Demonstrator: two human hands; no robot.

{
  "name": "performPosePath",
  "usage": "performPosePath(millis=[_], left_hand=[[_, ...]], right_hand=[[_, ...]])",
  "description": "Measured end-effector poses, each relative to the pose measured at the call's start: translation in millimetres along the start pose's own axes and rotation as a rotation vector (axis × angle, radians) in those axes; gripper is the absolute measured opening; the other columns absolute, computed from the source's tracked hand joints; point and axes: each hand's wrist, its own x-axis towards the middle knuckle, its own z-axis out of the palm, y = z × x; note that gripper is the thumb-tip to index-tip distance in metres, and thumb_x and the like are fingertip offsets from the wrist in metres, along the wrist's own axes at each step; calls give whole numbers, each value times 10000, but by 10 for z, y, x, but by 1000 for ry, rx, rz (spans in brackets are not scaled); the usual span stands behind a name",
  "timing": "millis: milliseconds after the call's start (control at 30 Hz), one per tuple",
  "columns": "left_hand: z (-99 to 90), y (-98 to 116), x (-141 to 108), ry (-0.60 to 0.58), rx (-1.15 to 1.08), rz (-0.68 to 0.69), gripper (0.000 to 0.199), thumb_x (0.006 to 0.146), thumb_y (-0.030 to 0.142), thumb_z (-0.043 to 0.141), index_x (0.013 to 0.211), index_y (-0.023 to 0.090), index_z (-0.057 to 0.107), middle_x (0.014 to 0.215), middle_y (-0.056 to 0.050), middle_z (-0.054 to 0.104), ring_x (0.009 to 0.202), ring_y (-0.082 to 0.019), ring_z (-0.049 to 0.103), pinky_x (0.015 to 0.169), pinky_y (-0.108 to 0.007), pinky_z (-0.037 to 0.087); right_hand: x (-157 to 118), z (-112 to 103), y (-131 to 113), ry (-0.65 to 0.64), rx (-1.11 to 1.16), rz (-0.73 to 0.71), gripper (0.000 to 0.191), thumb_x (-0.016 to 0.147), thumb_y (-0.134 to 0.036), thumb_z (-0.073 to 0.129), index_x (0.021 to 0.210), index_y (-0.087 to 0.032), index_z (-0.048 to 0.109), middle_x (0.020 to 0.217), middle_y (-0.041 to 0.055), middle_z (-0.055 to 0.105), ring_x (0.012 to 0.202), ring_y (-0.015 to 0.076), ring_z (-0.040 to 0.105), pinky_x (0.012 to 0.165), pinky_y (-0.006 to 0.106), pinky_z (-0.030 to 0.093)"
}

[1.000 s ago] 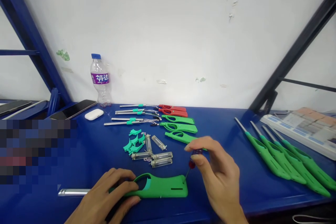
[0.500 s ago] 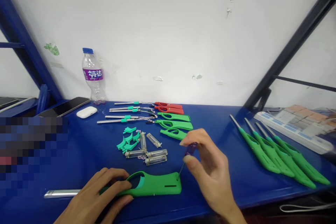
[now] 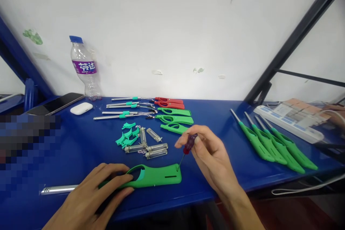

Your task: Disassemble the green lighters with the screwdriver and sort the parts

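Observation:
A green long-nosed lighter lies flat near the table's front edge, its metal tube pointing left. My left hand is closed round its trigger end and holds it against the table. Between the thumb and fingers of my right hand is a small screwdriver with a dark red handle. It leans, and its tip meets the hole at the lighter's right end. Just beyond are clear fuel tanks and teal triggers in a loose group.
Metal tubes with wires and green and red handle shells are laid out at the back. Several green lighters lie at right beside a power strip. A bottle, phone and white earphone case stand back left.
The right-hand fingers have shifted around the screwdriver, baring more of its handle; its tip stays at the lighter's hole. The whole view has shifted slightly. My left hand keeps its hold.

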Motion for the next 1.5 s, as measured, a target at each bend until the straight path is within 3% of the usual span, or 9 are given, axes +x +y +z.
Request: performPosePath(millis=[133, 267, 467, 800, 933, 1067, 1233, 1367, 1500], left_hand=[[-26, 63, 71, 47, -50, -37, 318, 1070, 531, 545, 1194, 330, 757, 1206, -1, 739, 1070, -181, 742, 1000, -282, 615], [-57, 88, 125, 54, -44, -9, 290, 1073, 511, 552, 1192, 336, 751, 1199, 16, 737, 1062, -161, 736, 997, -261, 605], [-64, 84, 126, 77, -42, -5, 290, 1069, 534, 556, 1201, 350, 737, 1193, 37, 731, 1041, -140, 732, 1008, -236, 586], [-2, 2, 9, -26, 62, 27, 325, 1090, 509, 520, 1303, 351, 708, 1301, 29, 704, 1184, -163, 683, 1088, -259, 552], [-13, -4, 3, -43, 81, 50, 320, 1093, 487, 520, 1317, 355, 707, 1302, 20, 711, 1180, -183, 691, 1097, -305, 563], [-25, 28, 19, -10, 46, 12, 337, 1085, 527, 518, 1295, 349, 715, 1295, 14, 707, 1168, -178, 691, 1065, -286, 583], [-7, 34, 24, 1, 27, 4, 326, 1077, 528, 539, 1309, 364, 700, 1298, 27, 699, 1169, -166, 686, 1084, -273, 565], [-21, 54, 51, 33, 12, 13, 317, 1070, 525, 560, 1301, 357, 698, 1260, 25, 709, 1117, -159, 705, 1056, -259, 575], [-84, 140, 125, 75, -20, 6, 263, 1085, 478, 556, 1246, 337, 708, 1202, 16, 714, 1061, -131, 711, 961, -202, 598]], right_hand=[[4, 4, -13, 37, -59, -76, 77, 1008, -360, 723, 1054, -303, 749, 1044, 25, 671, 1002, 187, 632, 869, 314, 508], [0, 18, -27, 10, -45, -50, 201, 1081, -295, 608, 1214, -355, 746, 974, 9, 710, 867, 164, 668, 759, 303, 521], [-52, 79, -50, 82, -290, -193, 229, 930, -251, 824, 1116, -358, 744, 1051, -3, 685, 1022, 200, 634, 918, 363, 490], [-88, 34, -26, 26, -369, -209, 270, 987, -221, 737, 1211, -350, 658, 1084, -15, 647, 1012, 181, 640, 906, 367, 505], [-100, 34, -34, -36, -363, -102, 372, 1107, -220, 530, 1431, -398, 566, 1128, -11, 687, 1025, 163, 670, 906, 357, 516], [-80, 25, -44, 80, -397, -189, 275, 980, -250, 758, 1209, -354, 648, 1130, -25, 653, 1054, 172, 631, 929, 343, 498], [-100, 44, -104, 27, -406, -143, 305, 1088, -184, 563, 1325, -362, 635, 1172, -8, 705, 1109, 164, 659, 929, 328, 530], [-127, 99, -127, 113, -438, -226, 197, 989, -170, 727, 1111, -315, 675, 1105, -12, 657, 1078, 156, 626, 934, 299, 513], [-137, 150, -128, 99, -406, -172, 295, 1084, -130, 543, 1270, -343, 627, 1105, -9, 710, 1047, 130, 683, 865, 257, 557]])
